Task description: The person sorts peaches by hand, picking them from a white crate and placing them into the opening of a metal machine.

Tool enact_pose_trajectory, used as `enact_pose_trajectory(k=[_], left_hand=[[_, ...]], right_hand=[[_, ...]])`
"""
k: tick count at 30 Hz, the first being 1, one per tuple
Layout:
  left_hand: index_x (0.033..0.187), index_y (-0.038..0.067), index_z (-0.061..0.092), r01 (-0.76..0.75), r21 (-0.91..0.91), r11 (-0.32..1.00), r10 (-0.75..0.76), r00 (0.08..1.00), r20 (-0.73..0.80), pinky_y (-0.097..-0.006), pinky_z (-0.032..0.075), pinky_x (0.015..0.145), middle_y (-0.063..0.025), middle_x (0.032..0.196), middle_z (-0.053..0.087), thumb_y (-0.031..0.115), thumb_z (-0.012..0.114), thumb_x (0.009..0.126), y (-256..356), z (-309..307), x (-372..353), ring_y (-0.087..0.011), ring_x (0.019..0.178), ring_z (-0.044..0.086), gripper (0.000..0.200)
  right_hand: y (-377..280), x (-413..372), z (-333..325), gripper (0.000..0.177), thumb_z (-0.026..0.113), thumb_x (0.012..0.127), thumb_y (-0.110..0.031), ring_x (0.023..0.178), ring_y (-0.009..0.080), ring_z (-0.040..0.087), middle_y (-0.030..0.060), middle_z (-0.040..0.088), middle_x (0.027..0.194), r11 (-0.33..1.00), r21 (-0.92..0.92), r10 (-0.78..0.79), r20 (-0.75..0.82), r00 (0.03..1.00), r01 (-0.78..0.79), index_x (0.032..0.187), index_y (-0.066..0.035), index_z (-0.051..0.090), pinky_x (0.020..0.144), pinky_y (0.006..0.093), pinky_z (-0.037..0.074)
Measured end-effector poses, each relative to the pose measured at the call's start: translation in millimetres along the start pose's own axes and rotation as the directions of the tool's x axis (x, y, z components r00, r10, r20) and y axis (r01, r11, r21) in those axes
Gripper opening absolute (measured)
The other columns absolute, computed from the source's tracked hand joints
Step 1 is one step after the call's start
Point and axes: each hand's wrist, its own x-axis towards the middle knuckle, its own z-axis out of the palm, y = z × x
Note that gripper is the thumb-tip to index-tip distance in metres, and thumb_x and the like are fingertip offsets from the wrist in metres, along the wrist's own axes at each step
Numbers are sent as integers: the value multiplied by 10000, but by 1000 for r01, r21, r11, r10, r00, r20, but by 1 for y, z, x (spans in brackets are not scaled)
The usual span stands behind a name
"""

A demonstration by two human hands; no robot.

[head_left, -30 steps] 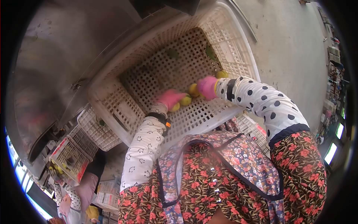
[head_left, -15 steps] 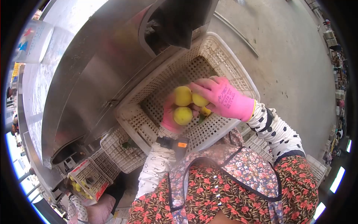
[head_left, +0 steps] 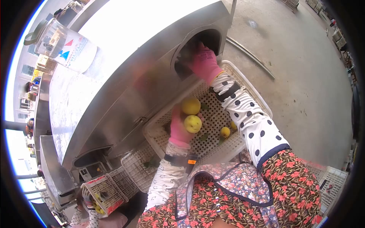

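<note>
My left hand point(head_left: 178, 129), in a pink glove, holds two round yellow fruits over the white plastic crate: an upper fruit point(head_left: 191, 106) and a speckled lower fruit point(head_left: 192, 124). My right hand point(head_left: 206, 65), gloved in the same pink, reaches into a dark round opening point(head_left: 185, 47) in the side of the metal table. Its fingers are in shadow there, so whatever they hold is hidden. Below both hands stands the perforated crate point(head_left: 249, 88). A small yellow fruit point(head_left: 225, 132) lies in it beside a few green leaves.
On the bright metal tabletop point(head_left: 125, 36) stands a clear plastic jug point(head_left: 72, 47). A second white crate point(head_left: 138, 167) adjoins mine at lower left. Farther down, another person's arm point(head_left: 91, 212) is beside a crate point(head_left: 104, 193) with yellow fruits. A metal strip point(head_left: 251, 57) lies on the floor.
My right hand has moved up from the fruits at my left hand into the opening. The third fruit beside it no longer shows. My left hand still holds two. The view has shifted.
</note>
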Motion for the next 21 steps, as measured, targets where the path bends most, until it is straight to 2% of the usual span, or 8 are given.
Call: enact_pose_trajectory(k=[2, 4, 6, 9, 12, 15, 18, 21], left_hand=[[1278, 43, 563, -147, 179, 973, 158, 986, -51, -410, 584, 754, -122, 1060, 673, 478, 519, 1016, 5, 16, -3, -237, 874, 679, 510], [1301, 40, 546, -172, 179, 969, 175, 984, -5, -394, 578, 780, -114, 1075, 669, 414, 518, 1026, 4, 19, 2, -233, 891, 676, 465], [1335, 33, 521, -77, 27, 997, 74, 992, 105, -364, 567, 824, -109, 1108, 660, 325, 522, 1031, 10, 15, 4, -225, 918, 673, 422], [1386, 26, 486, -526, 626, 576, 569, 808, 156, -318, 537, 878, -97, 1139, 650, 224, 530, 1013, 8, 47, 10, -200, 952, 661, 425], [1434, 35, 462, -456, 597, 660, 431, 881, 196, -296, 517, 856, -86, 1172, 615, 92, 563, 972, 12, 59, 9, -160, 965, 623, 477], [1416, 38, 475, -365, 508, 780, 338, 929, 149, -306, 526, 876, -141, 1180, 632, 199, 534, 995, 15, 58, 11, -182, 996, 648, 455], [1401, 37, 479, -243, 159, 957, 255, 965, -61, -332, 539, 849, -170, 1194, 627, 218, 550, 987, 0, 39, 19, -202, 992, 643, 457], [1366, 30, 499, -456, 550, 700, 472, 873, 123, -372, 554, 830, -180, 1214, 626, 132, 595, 955, -27, 7, 27, -250, 1007, 648, 435]], right_hand=[[6, 1, -18, 783, 781, 800, -384, 1094, 362, 640, 226, 595, 1227, 969, 209, -66, -293, 954, 131, 1439, -63, 462, 864, 458, 557], [-7, -51, -50, 764, 767, 820, -340, 1073, 324, 647, 207, 600, 1193, 814, 552, -58, -235, 970, 182, 1456, -58, 453, 855, 412, 554], [-9, -93, -63, 765, 762, 835, -312, 1052, 256, 641, 192, 599, 1201, 732, 678, -123, 219, 968, -60, 1476, -49, 438, 829, 357, 551], [-23, -118, -61, 766, 779, 834, -321, 1044, 193, 629, 184, 605, 1228, 500, 832, -39, 299, 953, -241, 1465, -30, 455, 832, 319, 539], [-30, -120, -92, 721, 780, 837, -306, 1064, 179, 626, 173, 614, 1246, 258, 773, 150, 561, 814, -580, 1432, -15, 495, 858, 326, 532], [-7, -109, -67, 675, 785, 830, -299, 1090, 266, 643, 202, 625, 1226, 502, 813, 125, 271, 954, -296, 1390, -18, 533, 895, 369, 530], [10, -80, -47, 634, 778, 826, -319, 1108, 375, 632, 253, 612, 1235, 872, 486, 85, -21, 996, -64, 1337, -14, 558, 930, 433, 523], [36, -13, 18, 629, 766, 824, -343, 1132, 426, 600, 277, 585, 1259, 991, -87, -101, 56, 993, 106, 1311, -7, 555, 965, 476, 501]])
